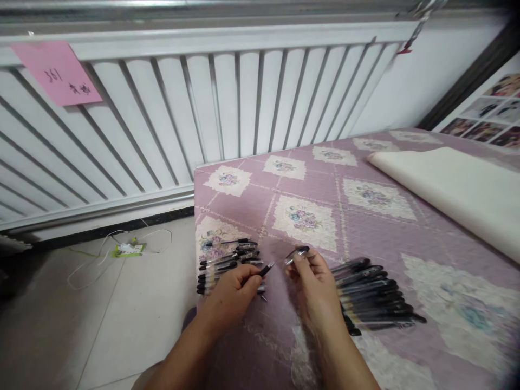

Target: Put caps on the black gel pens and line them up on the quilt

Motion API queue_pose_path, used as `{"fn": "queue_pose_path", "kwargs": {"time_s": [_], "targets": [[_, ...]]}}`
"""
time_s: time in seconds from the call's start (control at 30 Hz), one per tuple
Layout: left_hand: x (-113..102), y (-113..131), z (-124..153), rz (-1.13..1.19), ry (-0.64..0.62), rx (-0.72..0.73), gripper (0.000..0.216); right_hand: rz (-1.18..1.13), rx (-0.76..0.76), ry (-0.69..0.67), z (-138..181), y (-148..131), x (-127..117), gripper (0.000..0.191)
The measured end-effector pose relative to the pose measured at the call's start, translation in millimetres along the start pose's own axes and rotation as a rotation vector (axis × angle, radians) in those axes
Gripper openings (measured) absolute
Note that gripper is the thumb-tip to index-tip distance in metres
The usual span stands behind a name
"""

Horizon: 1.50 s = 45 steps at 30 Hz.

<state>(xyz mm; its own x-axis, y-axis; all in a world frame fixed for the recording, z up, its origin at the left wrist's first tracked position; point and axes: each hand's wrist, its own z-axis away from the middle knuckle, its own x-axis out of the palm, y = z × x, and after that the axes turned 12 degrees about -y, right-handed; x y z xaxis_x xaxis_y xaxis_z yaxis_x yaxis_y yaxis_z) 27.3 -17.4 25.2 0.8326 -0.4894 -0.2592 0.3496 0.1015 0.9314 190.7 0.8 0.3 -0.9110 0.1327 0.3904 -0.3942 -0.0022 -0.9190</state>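
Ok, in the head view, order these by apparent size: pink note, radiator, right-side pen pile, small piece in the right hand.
1. Radiator
2. Pink note and right-side pen pile: too close to rank
3. Small piece in the right hand

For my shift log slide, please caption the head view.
The left hand holds an uncapped pen, the right hand a cap; two groups of pens lie on a purple floral cloth.

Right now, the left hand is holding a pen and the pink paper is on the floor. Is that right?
Not quite: the pink paper isn't on the floor. The head view shows it up on the white radiator. The left hand is holding a pen.
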Motion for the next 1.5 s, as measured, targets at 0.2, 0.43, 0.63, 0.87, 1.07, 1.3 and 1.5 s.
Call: {"fn": "queue_pose_path", "kwargs": {"time_s": [0.2,0.43,0.63,0.87,1.07,1.3,1.5], "targets": [[-7.1,-7.0,-1.3,0.051,0.071,0.039,0.019,0.242,0.082,-0.156,-0.5,6.6,-1.5,0.046],[-14.2,-11.1,0.8,0.009,0.153,0.066,0.018,0.491,0.125,-0.349,4.3,5.6,1.0,0.028],[-17.3,-12.6,0.0,-0.087,0.191,0.086,0.018,0.528,0.111,-0.515,11.2,10.7,12.3,0.016],[-19.6,-14.1,-0.9,-0.183,0.212,0.094,0.017,0.793,-0.040,-0.618,14.7,22.4,24.2,0.019],[-19.2,-17.4,-2.3,-0.236,0.230,0.120,0.018,0.845,-0.064,-0.501,12.4,24.6,21.7,0.027],[-16.5,-15.1,-1.3,-0.341,0.198,0.100,0.017,0.607,-0.006,-0.360,11.6,8.7,14.6,0.024],[-12.5,-12.4,-0.9,-0.433,0.179,0.103,0.015,0.507,0.055,-0.321,11.6,3.7,17.1,0.032]]}}
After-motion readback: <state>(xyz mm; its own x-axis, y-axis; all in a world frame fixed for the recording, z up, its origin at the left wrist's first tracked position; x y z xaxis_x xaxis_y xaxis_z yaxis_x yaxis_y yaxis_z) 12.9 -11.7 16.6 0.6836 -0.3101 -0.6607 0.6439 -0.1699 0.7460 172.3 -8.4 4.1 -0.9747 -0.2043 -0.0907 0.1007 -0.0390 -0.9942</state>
